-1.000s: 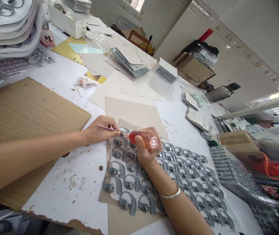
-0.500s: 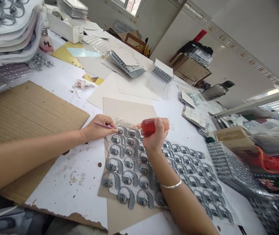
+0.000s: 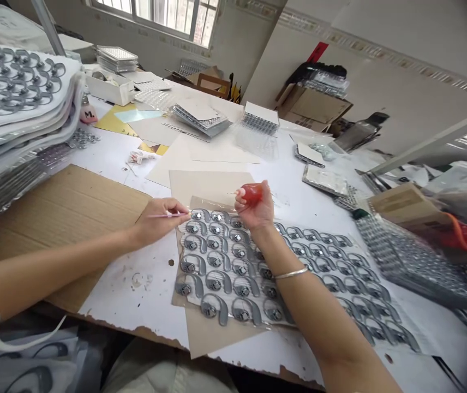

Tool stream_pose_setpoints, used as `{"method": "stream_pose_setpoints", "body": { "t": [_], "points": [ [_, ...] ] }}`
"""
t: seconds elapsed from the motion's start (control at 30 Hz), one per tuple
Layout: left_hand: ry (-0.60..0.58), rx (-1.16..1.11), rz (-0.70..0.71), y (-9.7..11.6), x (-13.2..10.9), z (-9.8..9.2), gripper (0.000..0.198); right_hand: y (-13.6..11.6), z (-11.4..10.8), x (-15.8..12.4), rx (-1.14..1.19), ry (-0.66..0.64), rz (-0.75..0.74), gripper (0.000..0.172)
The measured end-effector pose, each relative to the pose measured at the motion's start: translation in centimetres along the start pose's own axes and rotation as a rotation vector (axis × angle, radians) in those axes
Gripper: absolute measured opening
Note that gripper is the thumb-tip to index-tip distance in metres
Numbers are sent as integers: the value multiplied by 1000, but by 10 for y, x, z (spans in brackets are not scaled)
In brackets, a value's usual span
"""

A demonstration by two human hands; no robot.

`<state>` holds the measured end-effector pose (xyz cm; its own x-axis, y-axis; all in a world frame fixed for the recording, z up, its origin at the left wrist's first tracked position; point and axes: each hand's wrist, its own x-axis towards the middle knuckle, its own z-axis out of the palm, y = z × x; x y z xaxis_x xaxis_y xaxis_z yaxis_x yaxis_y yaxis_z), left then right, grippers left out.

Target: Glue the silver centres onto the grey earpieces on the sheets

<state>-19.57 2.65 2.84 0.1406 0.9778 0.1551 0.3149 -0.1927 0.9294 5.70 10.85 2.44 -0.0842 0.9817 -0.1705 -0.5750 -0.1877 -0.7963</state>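
Note:
Rows of grey hook-shaped pieces [image 3: 216, 281], each with a shiny round part, lie on a sheet over beige cardboard [image 3: 213, 333]. They look like ear-hook earphone parts. My left hand [image 3: 157, 221] pinches a thin pink stick [image 3: 163, 215], its tip beside the piece at the sheet's far left corner. Above the far edge of the rows, my right hand [image 3: 258, 210] is wrapped around a squeeze bottle [image 3: 252, 192] of red liquid. The bottle lies nearly level, its thin nozzle pointing left. My right forearm hides some pieces in the middle.
Brown corrugated cardboard [image 3: 94, 202] lies under my left forearm. Stacked trays of similar hooks [image 3: 16, 82] rise at the left, near a small pink bottle [image 3: 88, 112]. Crumpled tissue [image 3: 140, 157] and paper sheets lie beyond. Clear plastic trays [image 3: 401, 262] crowd the right side.
The view has tilted up and shifted, showing more window and stacked trays. My right hand has turned, so the bottle is more hidden in the fingers. My left hand keeps the pink stick at the corner.

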Motion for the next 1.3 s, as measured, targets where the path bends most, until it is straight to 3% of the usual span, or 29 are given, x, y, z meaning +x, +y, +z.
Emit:
{"method": "stream_pose_setpoints", "body": {
  "t": [0.07,0.17,0.33,0.53,0.63,0.73,0.8,0.9,1.0,1.07,1.17,1.3],
  "points": [
    [64,-37,36,-3,-13,6,23,-7,-6,0,40,-4,-48,54],
    [40,-136,-37,-11,-21,12,26,-16,-16,1,86,-46,-117,52],
    [-73,-133,-62,-20,-10,13,27,-33,-30,0,109,-114,-207,48],
    [-73,-38,-78,-24,-6,12,25,-70,-54,-5,130,-115,-339,47],
    [-77,-41,-65,-28,-6,13,25,-90,-71,-12,25,-129,-450,46],
    [-69,-66,-32,-31,-7,14,26,-102,-76,-26,-227,-142,-502,44],
    [-34,-57,53,-31,-8,14,24,-101,-67,-36,-346,-116,-446,48],
    [36,85,353,-28,-13,12,15,-84,-37,-49,-325,-29,-347,61],
    [-8,290,669,-24,-19,9,6,-55,0,-57,-306,-18,-312,64],
    [-42,399,806,-23,-22,8,3,-33,23,-60,-354,-13,-320,60],
    [-70,518,880,-27,-24,8,6,-3,46,-62,-464,-6,-370,48],
    [-144,598,881,-35,-23,10,10,23,59,-66,-653,-26,-523,38]
  ]
}}
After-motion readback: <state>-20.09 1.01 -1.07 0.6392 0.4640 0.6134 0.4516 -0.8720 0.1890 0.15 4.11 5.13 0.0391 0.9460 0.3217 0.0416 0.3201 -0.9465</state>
